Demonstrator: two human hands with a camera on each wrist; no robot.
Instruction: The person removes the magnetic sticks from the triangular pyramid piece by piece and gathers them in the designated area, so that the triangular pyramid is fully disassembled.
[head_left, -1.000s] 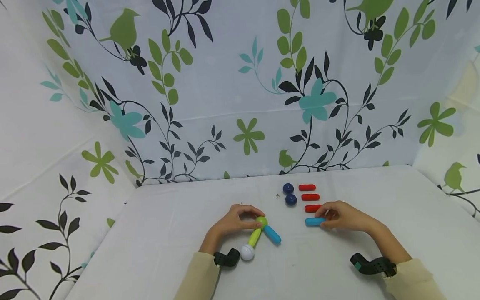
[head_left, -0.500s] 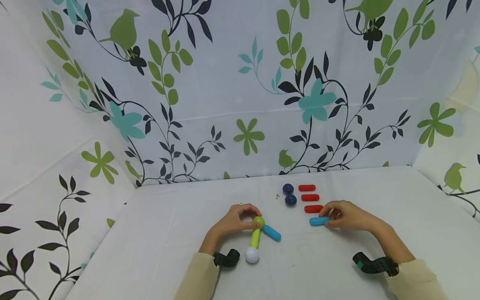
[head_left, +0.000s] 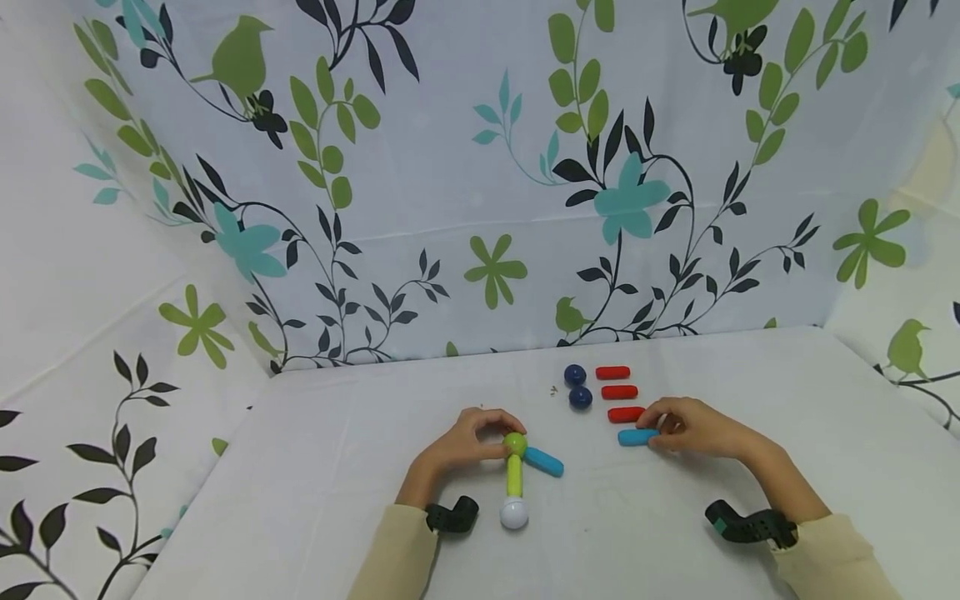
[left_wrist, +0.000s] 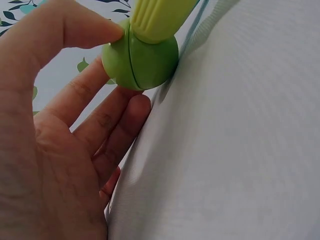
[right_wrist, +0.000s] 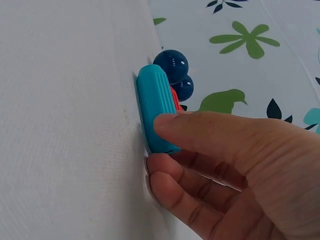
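Left hand [head_left: 461,446]: thumb and fingers pinched on the green ball [head_left: 514,443], apparently to steady the joint. From the ball a green rod [head_left: 514,477] ran toward the person to a white ball [head_left: 514,514]; a blue rod [head_left: 543,462] branched off just right of the fingertips.

Right hand [head_left: 686,427]: thumb and fingers clamped on the end of a loose blue rod [head_left: 636,437], lying flat on the table [head_left: 315,467].

Beyond those fingers: three red rods [head_left: 617,392] in a column, nearest one just beside the held rod; two dark blue balls [head_left: 576,386] left of them.

Room: open cloth between the hands; table edges well apart from both.
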